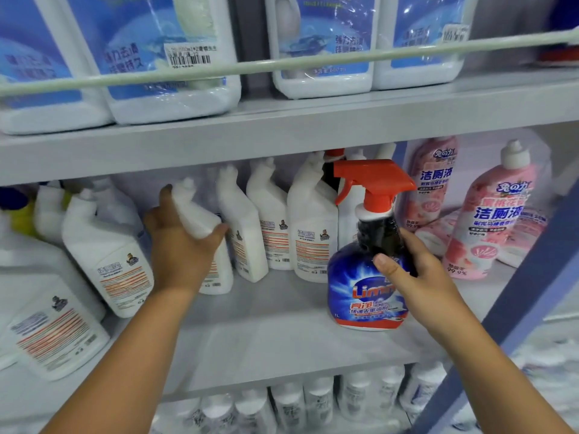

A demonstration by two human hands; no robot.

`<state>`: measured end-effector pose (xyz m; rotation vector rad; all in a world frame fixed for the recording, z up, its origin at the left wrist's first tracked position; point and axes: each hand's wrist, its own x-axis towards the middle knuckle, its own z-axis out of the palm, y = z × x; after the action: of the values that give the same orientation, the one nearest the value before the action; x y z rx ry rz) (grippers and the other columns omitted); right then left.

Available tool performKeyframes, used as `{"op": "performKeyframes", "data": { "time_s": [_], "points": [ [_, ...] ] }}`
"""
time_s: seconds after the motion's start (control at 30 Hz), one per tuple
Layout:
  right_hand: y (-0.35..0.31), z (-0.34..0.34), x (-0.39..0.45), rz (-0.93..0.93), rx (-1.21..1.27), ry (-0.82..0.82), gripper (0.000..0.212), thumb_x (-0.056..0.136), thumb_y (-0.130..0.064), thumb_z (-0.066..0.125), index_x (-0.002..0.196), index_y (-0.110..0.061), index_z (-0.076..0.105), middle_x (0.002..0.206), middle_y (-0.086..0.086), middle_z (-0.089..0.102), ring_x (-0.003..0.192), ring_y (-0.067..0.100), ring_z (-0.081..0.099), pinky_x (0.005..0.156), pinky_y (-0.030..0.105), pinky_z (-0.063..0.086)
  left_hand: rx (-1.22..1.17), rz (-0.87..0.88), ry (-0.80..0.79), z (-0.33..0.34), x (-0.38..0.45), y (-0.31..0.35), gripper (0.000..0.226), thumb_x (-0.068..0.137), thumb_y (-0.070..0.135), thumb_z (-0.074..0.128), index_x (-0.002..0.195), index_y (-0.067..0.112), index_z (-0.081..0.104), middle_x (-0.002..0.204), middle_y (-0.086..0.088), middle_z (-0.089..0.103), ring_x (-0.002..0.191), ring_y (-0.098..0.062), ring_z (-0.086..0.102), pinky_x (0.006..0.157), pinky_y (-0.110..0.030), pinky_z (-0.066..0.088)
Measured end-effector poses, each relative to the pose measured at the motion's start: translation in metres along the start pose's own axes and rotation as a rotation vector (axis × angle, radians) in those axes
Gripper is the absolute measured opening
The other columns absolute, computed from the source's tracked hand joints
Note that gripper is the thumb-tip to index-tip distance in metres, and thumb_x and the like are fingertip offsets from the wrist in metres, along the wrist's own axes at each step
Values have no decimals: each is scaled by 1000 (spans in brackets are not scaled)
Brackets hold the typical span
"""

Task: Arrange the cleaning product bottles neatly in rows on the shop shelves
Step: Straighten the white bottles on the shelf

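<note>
left hand mid-frame, fingers curled round a tilted white bottle in the middle shelf row, right hand right of centre gripping the blue spray bottle neck, red trigger up top, pink bottles far right

Blue spray bottle: red trigger head, dark neck, blue-and-red label; upright at the middle shelf's front, forward of the white row.
White angled-neck bottle: plain white, orange-striped label low on its body; tilted left, in the row's left part.
White angled-neck bottles: same type, upright, side by side along the middle shelf; others to the left lean.
Pink bottles: white caps, floral labels; upright at the shelf's right end.
</note>
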<state>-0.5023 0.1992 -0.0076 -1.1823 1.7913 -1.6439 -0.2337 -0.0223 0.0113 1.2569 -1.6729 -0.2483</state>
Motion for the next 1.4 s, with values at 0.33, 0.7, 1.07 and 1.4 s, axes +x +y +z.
{"op": "performKeyframes", "data": {
  "time_s": [0.33,0.7,1.07,1.4],
  "points": [
    [-2,-15,4,44,-78,84,40,94,-33,66,133,-39,56,119,-10,70,105,10,70,88,36,57,-158,284,-26,19,-26,53,62,78,35,86,128,13,56,132,-6,53,125,-32,50,107,-42,42],
    [-8,-21,13,-16,-211,360,44,98,-12,59,137,-30,52,123,-2,63,116,22,60,88,27,45,-275,158,-468,80,-16,108,44,93,43,67,130,27,52,126,4,61,116,-17,58,94,-30,44],
    [-37,61,27,-164,-50,286,43,92,-17,60,135,-16,54,135,2,55,128,13,54,110,31,43,-427,-85,-475,50,-41,78,43,83,31,81,116,31,53,106,9,69,98,-15,68,83,-33,54],
    [-57,66,114,60,-650,184,65,89,-35,70,138,-4,42,139,16,50,132,35,48,105,35,39,-290,-278,-243,-51,-16,-14,36,85,35,79,113,27,58,97,8,71,89,-17,68,70,-34,50]
  ]
}}
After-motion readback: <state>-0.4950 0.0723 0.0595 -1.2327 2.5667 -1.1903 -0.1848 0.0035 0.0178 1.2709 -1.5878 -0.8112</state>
